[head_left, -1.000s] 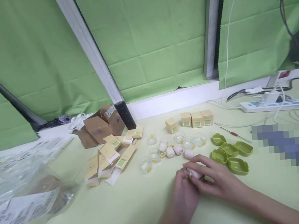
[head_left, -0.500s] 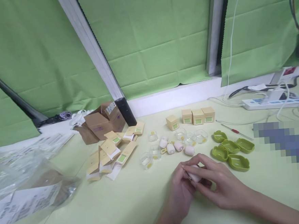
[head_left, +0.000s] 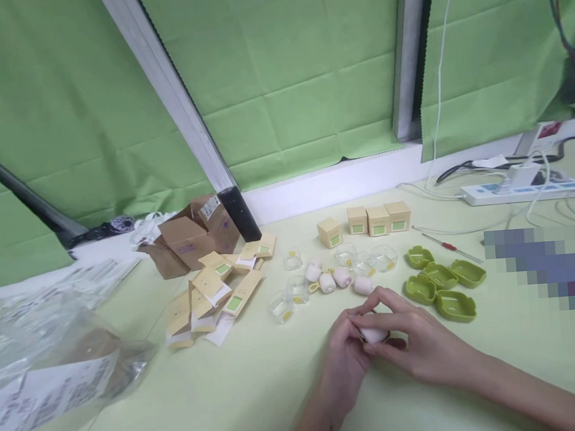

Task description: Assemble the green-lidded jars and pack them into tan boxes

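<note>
a small pale piece [head_left: 375, 335] sits between the two hands over the table [head_left: 232, 403], pinched by both. the left hand [head_left: 343, 351] rises from its wrist, palm turned inward, fingers curled against the piece's left end. the right hand [head_left: 414, 341] arches across from the other side, back uppermost, fingers bent over the piece, thumb below, forearm slanting in. just beyond the hands lie more pale pieces [head_left: 327, 283] and clear cups [head_left: 297, 289]; green trays [head_left: 456, 306] sit beside the right hand, tan cartons [head_left: 207, 293] well left of the left.
</note>
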`<action>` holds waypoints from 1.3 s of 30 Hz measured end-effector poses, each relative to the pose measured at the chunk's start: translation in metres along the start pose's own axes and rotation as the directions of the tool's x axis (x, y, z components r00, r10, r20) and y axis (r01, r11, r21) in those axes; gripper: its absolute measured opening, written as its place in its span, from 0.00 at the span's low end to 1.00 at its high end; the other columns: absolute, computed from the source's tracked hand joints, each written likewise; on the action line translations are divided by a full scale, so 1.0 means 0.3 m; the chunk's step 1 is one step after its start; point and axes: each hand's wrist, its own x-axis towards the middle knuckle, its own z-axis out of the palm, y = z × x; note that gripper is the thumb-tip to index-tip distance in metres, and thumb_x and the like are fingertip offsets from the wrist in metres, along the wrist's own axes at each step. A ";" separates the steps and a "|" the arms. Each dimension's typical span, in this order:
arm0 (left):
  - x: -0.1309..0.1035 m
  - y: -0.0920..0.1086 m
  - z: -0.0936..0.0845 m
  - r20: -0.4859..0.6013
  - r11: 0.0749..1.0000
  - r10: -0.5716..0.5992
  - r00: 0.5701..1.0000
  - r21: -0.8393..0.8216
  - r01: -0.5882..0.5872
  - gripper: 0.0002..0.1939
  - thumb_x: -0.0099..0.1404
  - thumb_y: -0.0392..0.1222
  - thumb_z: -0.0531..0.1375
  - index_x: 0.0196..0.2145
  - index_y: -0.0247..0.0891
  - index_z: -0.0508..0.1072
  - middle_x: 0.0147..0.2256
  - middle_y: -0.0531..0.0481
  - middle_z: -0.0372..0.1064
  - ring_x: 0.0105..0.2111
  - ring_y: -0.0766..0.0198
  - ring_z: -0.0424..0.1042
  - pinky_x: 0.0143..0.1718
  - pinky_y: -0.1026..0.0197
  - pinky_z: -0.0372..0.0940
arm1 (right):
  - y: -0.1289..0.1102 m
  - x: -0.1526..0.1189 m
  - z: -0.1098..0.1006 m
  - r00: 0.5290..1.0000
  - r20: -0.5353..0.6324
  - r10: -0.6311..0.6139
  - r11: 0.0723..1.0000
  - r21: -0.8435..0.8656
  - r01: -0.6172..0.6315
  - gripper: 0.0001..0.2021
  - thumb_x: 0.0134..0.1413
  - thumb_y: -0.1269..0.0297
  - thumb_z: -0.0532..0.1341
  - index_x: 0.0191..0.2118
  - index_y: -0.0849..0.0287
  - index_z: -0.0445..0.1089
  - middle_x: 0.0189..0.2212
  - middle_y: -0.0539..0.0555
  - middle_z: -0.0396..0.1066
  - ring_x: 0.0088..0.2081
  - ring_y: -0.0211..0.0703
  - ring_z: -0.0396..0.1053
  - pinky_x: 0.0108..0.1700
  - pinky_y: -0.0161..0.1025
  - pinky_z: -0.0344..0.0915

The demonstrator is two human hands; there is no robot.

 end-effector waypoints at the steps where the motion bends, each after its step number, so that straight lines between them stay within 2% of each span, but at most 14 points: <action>1: 0.001 0.000 -0.001 0.003 1.000 -0.002 1.000 -0.008 0.002 0.09 0.49 0.32 0.53 0.29 0.33 0.71 0.29 0.50 0.67 0.29 0.65 0.65 0.35 0.60 0.62 | -0.001 0.000 -0.001 1.000 0.010 0.008 1.000 0.001 -0.008 0.20 0.50 0.73 0.58 0.48 0.44 0.70 0.41 0.54 0.64 0.43 0.47 0.67 0.39 0.41 0.69; 5: 0.009 -0.005 -0.002 0.039 0.998 -0.004 0.999 -0.055 0.006 0.09 0.49 0.31 0.53 0.29 0.33 0.71 0.30 0.49 0.68 0.31 0.64 0.65 0.36 0.60 0.62 | -0.005 0.001 -0.004 1.000 0.023 0.013 0.999 0.028 -0.014 0.20 0.51 0.74 0.58 0.47 0.43 0.71 0.43 0.54 0.63 0.42 0.46 0.68 0.34 0.37 0.70; 9: 0.013 -0.014 -0.006 0.109 0.994 0.018 0.994 -0.109 -0.006 0.05 0.49 0.31 0.54 0.25 0.35 0.68 0.31 0.51 0.67 0.33 0.64 0.64 0.38 0.60 0.61 | -0.009 0.001 -0.006 1.000 -0.004 0.007 1.000 0.024 -0.007 0.22 0.51 0.74 0.57 0.50 0.44 0.68 0.44 0.54 0.63 0.41 0.44 0.69 0.38 0.39 0.70; 13: 0.007 -0.015 -0.017 0.128 1.000 0.004 0.992 -0.004 -0.004 0.09 0.55 0.34 0.55 0.36 0.35 0.69 0.40 0.46 0.68 0.40 0.60 0.65 0.41 0.58 0.61 | -0.003 -0.001 -0.005 0.999 0.004 0.033 0.999 -0.035 -0.033 0.20 0.52 0.73 0.58 0.49 0.44 0.69 0.41 0.53 0.64 0.40 0.45 0.69 0.40 0.43 0.70; 15: 0.003 -0.010 -0.021 0.130 0.998 0.013 0.991 0.052 -0.020 0.14 0.55 0.34 0.57 0.41 0.35 0.67 0.41 0.46 0.67 0.41 0.59 0.66 0.40 0.59 0.61 | 0.013 -0.003 -0.013 1.000 0.016 0.022 1.000 0.006 -0.022 0.24 0.51 0.70 0.60 0.54 0.43 0.64 0.43 0.53 0.64 0.43 0.47 0.68 0.43 0.45 0.69; 18: -0.001 0.004 -0.019 0.136 0.986 0.063 0.989 0.144 -0.082 0.17 0.55 0.35 0.60 0.43 0.37 0.63 0.36 0.47 0.68 0.34 0.63 0.68 0.33 0.62 0.61 | 0.044 -0.001 -0.040 1.000 -0.004 -0.006 0.980 0.201 0.007 0.30 0.53 0.65 0.61 0.60 0.42 0.52 0.53 0.53 0.60 0.50 0.46 0.65 0.48 0.44 0.67; 20: -0.003 0.013 -0.014 0.138 0.969 0.113 0.984 0.202 -0.140 0.18 0.57 0.38 0.61 0.44 0.37 0.61 0.36 0.48 0.67 0.31 0.64 0.68 0.30 0.63 0.61 | 0.061 0.005 -0.063 0.999 -0.037 -0.028 0.967 0.254 0.037 0.24 0.56 0.64 0.59 0.58 0.43 0.56 0.52 0.53 0.62 0.50 0.45 0.65 0.48 0.43 0.67; 22: -0.004 0.019 -0.010 0.132 0.951 0.160 0.978 0.244 -0.188 0.18 0.58 0.41 0.60 0.45 0.38 0.60 0.37 0.48 0.65 0.29 0.65 0.69 0.28 0.62 0.61 | 0.070 0.015 -0.082 0.995 -0.055 -0.079 0.972 0.218 0.089 0.17 0.57 0.66 0.58 0.52 0.45 0.63 0.45 0.52 0.67 0.46 0.43 0.67 0.47 0.42 0.67; 25: 0.000 0.019 -0.012 0.130 0.922 0.200 0.971 0.309 -0.231 0.19 0.60 0.44 0.59 0.47 0.38 0.59 0.36 0.49 0.64 0.26 0.68 0.67 0.25 0.64 0.61 | 0.073 0.025 -0.090 0.989 -0.058 -0.139 0.972 0.183 0.148 0.13 0.56 0.67 0.58 0.48 0.48 0.66 0.39 0.52 0.70 0.43 0.43 0.69 0.45 0.42 0.67; 30: 0.011 0.001 -0.023 0.144 0.882 0.202 0.969 0.403 -0.244 0.19 0.62 0.53 0.55 0.44 0.38 0.59 0.34 0.51 0.65 0.19 0.74 0.63 0.19 0.67 0.57 | 0.083 0.025 -0.076 0.988 -0.067 -0.141 0.972 0.183 0.151 0.15 0.54 0.68 0.59 0.48 0.50 0.66 0.40 0.53 0.71 0.43 0.44 0.69 0.46 0.42 0.67; 36: 0.013 -0.018 -0.027 0.085 0.872 0.192 0.978 0.442 -0.210 0.25 0.58 0.63 0.54 0.40 0.38 0.57 0.26 0.57 0.60 0.16 0.74 0.59 0.17 0.69 0.53 | 0.100 0.019 -0.050 0.987 -0.091 -0.129 0.966 0.212 0.146 0.05 0.55 0.67 0.58 0.39 0.53 0.68 0.38 0.54 0.71 0.43 0.45 0.69 0.44 0.42 0.67; 39: 0.005 -0.028 -0.027 0.091 0.873 0.171 0.981 0.447 -0.193 0.26 0.59 0.64 0.51 0.41 0.38 0.57 0.29 0.54 0.63 0.18 0.74 0.60 0.18 0.68 0.53 | 0.092 0.009 -0.029 0.994 -0.083 -0.071 0.960 0.266 0.091 0.08 0.53 0.65 0.61 0.41 0.52 0.67 0.45 0.55 0.68 0.49 0.48 0.66 0.48 0.44 0.65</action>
